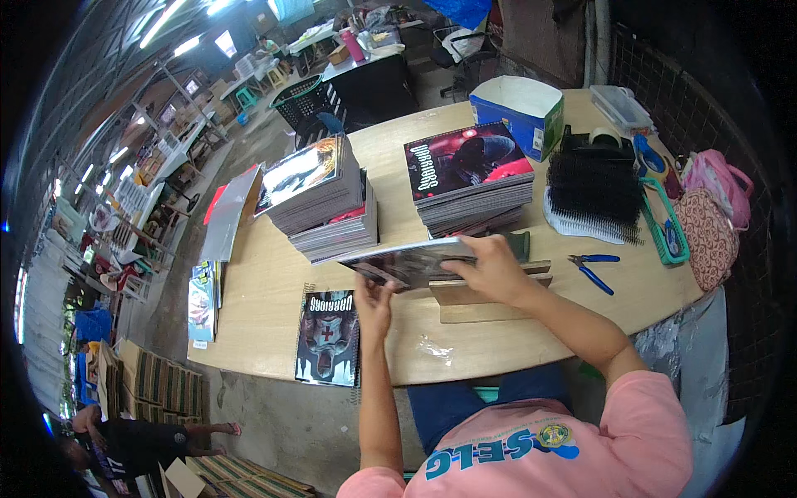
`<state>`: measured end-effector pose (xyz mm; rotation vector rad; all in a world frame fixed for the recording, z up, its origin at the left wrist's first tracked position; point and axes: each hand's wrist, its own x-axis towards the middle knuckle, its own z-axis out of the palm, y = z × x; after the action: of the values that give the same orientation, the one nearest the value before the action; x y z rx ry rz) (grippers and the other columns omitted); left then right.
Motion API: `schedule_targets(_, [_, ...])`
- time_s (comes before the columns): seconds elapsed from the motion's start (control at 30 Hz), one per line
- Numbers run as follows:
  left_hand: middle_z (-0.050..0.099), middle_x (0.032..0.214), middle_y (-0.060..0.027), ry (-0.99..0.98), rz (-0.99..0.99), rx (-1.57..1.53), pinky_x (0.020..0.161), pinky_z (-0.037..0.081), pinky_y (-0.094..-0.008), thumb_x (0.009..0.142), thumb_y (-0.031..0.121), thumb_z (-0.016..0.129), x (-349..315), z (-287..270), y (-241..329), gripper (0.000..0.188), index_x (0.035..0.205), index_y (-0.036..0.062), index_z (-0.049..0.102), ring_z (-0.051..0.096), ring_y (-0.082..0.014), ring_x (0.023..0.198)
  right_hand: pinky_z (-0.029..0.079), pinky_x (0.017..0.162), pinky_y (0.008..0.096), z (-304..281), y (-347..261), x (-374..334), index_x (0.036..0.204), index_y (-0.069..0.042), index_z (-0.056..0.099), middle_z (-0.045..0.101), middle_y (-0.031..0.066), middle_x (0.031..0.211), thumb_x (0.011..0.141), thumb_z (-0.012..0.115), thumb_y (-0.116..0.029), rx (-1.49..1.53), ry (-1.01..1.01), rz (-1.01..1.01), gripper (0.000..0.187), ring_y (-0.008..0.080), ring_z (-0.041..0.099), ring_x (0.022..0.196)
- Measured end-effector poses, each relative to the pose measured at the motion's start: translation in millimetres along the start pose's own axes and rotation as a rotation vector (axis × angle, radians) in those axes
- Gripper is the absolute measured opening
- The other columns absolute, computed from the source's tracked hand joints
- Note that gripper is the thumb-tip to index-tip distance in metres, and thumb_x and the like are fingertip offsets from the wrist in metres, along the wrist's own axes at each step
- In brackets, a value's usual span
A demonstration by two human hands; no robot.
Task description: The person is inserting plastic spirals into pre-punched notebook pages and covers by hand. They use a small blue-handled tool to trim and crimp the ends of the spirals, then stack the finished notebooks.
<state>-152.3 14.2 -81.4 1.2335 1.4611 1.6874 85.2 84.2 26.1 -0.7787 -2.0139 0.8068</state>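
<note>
A dark-covered booklet [411, 262] is tilted up above the table between my hands. My right hand [496, 267] grips its right end, thumb on the near face and fingers over the top edge. At its lower left corner, the fingers of my left hand [375, 300] are closed on the edge. Just under the right hand sits a wooden block stand [486, 310] with a raised slat. A notebook bound with black spiral [328, 336] lies flat by my left forearm. Pliers with blue handles [596, 271] rest to the right.
Two tall stacks of booklets, a left stack [320, 195] and a right stack [469, 178], stand farther back. Black binding coils [594, 195] are heaped at right, near a green basket [664, 224] and a blue box [519, 116]. Another person [141, 444] is at lower left.
</note>
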Motion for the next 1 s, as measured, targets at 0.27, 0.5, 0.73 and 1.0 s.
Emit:
schedule_targets(0.27, [0.028, 0.15, -0.0233, -0.129, 0.196, 0.258, 0.115, 0.02, -0.0422, 0.097, 0.043, 0.048, -41, 85, 1, 0.073, 0.149, -0.0016, 0.022, 0.027, -0.0324, 0.14, 0.038, 0.101, 0.0365, -42, 115, -106, 0.123, -0.001, 0.052, 0.055, 0.0132, 0.12, 0.08, 0.076, -0.028, 0.321, 0.244, 0.242, 0.056, 0.026, 0.051, 0.115])
schedule_targets(0.5, [0.059, 0.107, -0.0131, 0.224, -0.035, -0.127, 0.091, 0.04, -0.0343, 0.092, 0.031, 0.059, -23, 115, 38, 0.047, 0.125, -0.0005, 0.051, 0.055, -0.0178, 0.096, 0.023, 0.112, 0.0366, -12, 96, -105, 0.137, 0.003, 0.037, 0.044, 0.016, 0.138, 0.09, 0.056, -0.058, 0.633, 0.263, 0.154, 0.079, 0.0241, 0.039, 0.131])
schedule_targets(0.73, [0.053, 0.122, -0.0121, 0.493, 0.37, 0.165, 0.104, 0.032, -0.0413, 0.086, 0.029, 0.067, -43, 128, 61, 0.056, 0.131, 0.0005, 0.049, 0.046, -0.0245, 0.12, 0.04, 0.09, 0.045, -115, 170, -67, 0.096, -0.003, 0.061, 0.054, 0.0126, 0.102, 0.079, 0.07, -0.014, -0.798, 0.252, 0.366, 0.022, 0.0308, 0.051, 0.101])
schedule_targets(1.0, [0.061, 0.11, -0.007, -0.306, 0.648, 0.79, 0.104, 0.033, -0.0475, 0.08, 0.021, 0.073, -45, 159, 112, 0.038, 0.117, 0.0163, 0.065, 0.057, -0.0242, 0.105, 0.047, 0.071, 0.0359, -140, 136, -64, 0.099, -0.002, 0.067, 0.063, 0.0116, 0.088, 0.08, 0.066, -0.005, -0.348, 0.13, -0.011, 0.02, 0.0273, 0.06, 0.08])
